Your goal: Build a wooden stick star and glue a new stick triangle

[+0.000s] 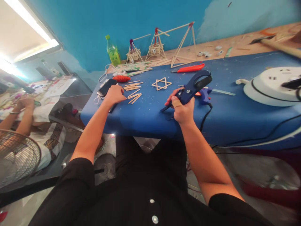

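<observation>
My right hand [183, 110] grips a dark blue hand cutter [191, 88] with rounded handles, its narrow jaws pointing down and left over the front of the blue table [145, 106]. My left hand [115, 94] is closed, knuckles up, at the left of the table; whatever its fingertips hold is hidden. Right beside those fingers lie short thin wooden sticks [134, 98], with more sticks [133, 85] just behind. Between the hands, farther back, lies a six-pointed star [161, 83] made of sticks. A dark phone [108, 87] is partly behind my left hand.
Behind are stick frames [156, 47], a green bottle [113, 51], a red-handled knife [191, 68] and red cord [121, 78]. A blue glue gun [205, 95] with a cable and a white power socket unit [272, 88] are rightward. A fan [18, 157] and another person's hands [25, 103] are left.
</observation>
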Demonstrator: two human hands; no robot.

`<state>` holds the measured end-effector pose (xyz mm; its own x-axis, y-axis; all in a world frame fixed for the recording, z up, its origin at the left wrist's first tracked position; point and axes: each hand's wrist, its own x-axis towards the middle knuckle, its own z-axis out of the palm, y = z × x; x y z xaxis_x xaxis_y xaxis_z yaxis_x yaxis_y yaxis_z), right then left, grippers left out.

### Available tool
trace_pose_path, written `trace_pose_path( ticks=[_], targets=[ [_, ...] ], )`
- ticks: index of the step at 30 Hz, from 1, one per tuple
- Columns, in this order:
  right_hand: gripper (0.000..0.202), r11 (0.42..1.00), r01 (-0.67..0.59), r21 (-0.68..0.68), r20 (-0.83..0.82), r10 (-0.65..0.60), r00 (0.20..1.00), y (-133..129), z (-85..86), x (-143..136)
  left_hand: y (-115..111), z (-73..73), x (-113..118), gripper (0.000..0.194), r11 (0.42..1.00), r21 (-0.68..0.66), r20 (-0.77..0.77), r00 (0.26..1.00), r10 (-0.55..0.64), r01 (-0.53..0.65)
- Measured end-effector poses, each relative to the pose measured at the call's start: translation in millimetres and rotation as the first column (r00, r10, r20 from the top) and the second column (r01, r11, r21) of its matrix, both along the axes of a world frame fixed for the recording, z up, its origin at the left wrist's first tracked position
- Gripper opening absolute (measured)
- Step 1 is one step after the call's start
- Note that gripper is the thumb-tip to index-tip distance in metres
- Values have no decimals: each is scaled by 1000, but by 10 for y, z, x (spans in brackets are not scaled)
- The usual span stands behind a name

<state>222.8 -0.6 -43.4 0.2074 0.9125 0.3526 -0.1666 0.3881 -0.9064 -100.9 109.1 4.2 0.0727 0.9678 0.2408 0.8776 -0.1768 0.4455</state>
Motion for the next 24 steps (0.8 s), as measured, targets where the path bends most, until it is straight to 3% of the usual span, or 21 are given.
trace_pose_path(
  ticks=[6,13,16,19,24],
  targets=[
    [33,1000,-4,3,-29,4,1000,-9,-14,26,-265,88,-159,7,1000,-15,291,957,-5,10],
    [30,1000,16,20,-31,-15,999,9,-31,24,-655,58,-581,10,977,0,650,743,162,-213],
    [30,1000,8,9,-58,-7,998,13,-28,19,-863,48,-845,10,945,-19,669,698,254,-326],
    [30,1000,11,5,-74,-10,997,15,-31,16,-1037,-24,-1065,10,905,-75,604,704,375,-418],
    [31,1000,24,-3,-89,-24,996,6,-30,9,-1120,-199,-1161,5,863,-63,493,737,463,-501]
  ],
)
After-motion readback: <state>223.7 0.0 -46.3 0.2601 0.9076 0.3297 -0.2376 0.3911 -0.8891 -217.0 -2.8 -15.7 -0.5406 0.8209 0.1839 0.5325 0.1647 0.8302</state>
